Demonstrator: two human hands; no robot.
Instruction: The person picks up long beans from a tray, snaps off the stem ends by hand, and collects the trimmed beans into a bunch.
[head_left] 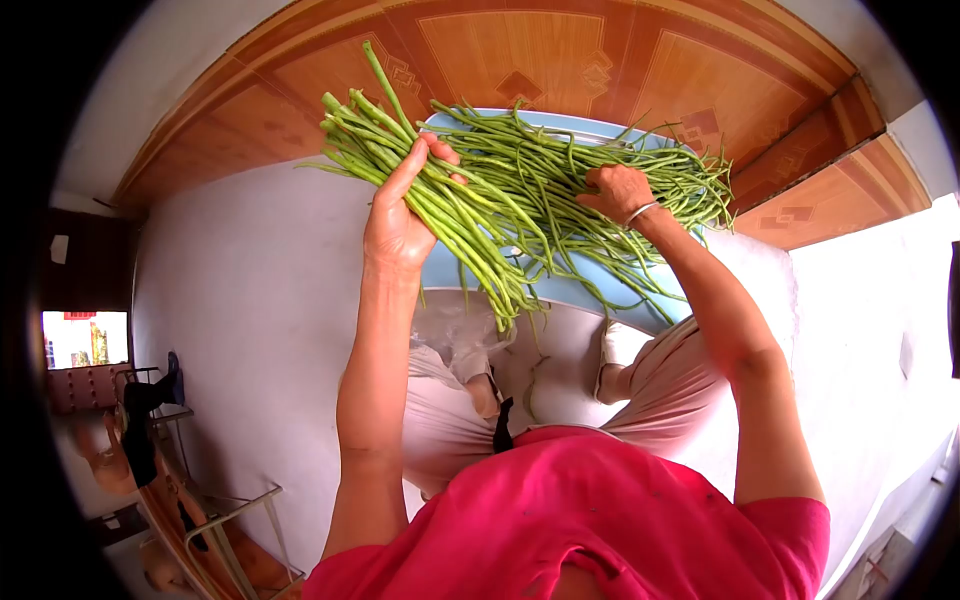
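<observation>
Well, left hand [400,228] clasping beans [462,232], right hand [616,190] downturned

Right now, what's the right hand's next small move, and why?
Probably have the right hand draw a few beans from the loose pile toward the bunch: its fingers are at the pile, while the left hand grips the bunch.

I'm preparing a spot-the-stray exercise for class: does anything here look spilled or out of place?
Yes: a thin green strand, probably a stray bean, lies on the floor between the feet, away from the bean pile. Some beans also hang over the blue tabletop's near edge. Nothing looks clearly damaged.
</observation>
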